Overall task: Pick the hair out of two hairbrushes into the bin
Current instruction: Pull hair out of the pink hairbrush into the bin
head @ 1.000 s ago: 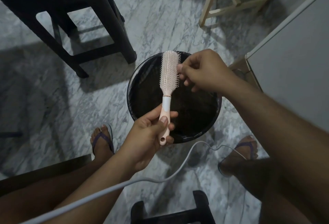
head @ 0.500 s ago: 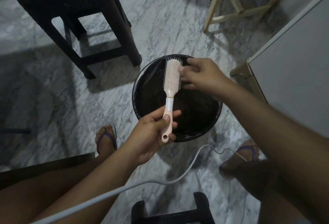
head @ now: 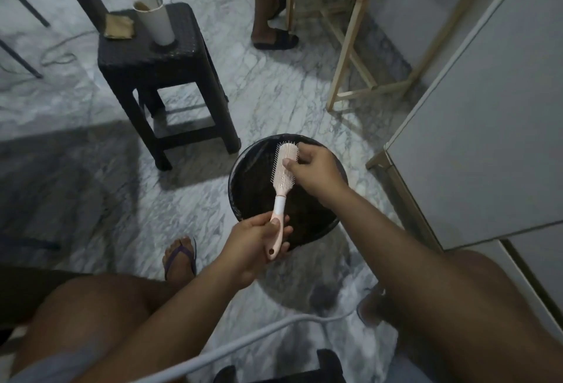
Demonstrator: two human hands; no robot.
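Observation:
A pink hairbrush [head: 282, 175] with pale bristles is held over a round black bin [head: 249, 187] on the marble floor. My left hand [head: 256, 238] grips the brush's handle near its end. My right hand [head: 313, 171] rests against the right side of the bristle head, fingers curled and pinching among the bristles. Any hair between the fingertips is too fine to make out. Only one brush is in view.
A black woven stool [head: 158, 56] carrying a white cup [head: 155, 20] and a tan cloth stands to the far left of the bin. A wooden frame [head: 350, 56], another person's sandalled foot [head: 274, 38], a grey-white cabinet [head: 487, 126] and a grey cable [head: 243, 340] surround me.
The view has tilted up, showing the stool top and the far floor. The brush head has tipped slightly right, and my right hand has slid onto the bristles.

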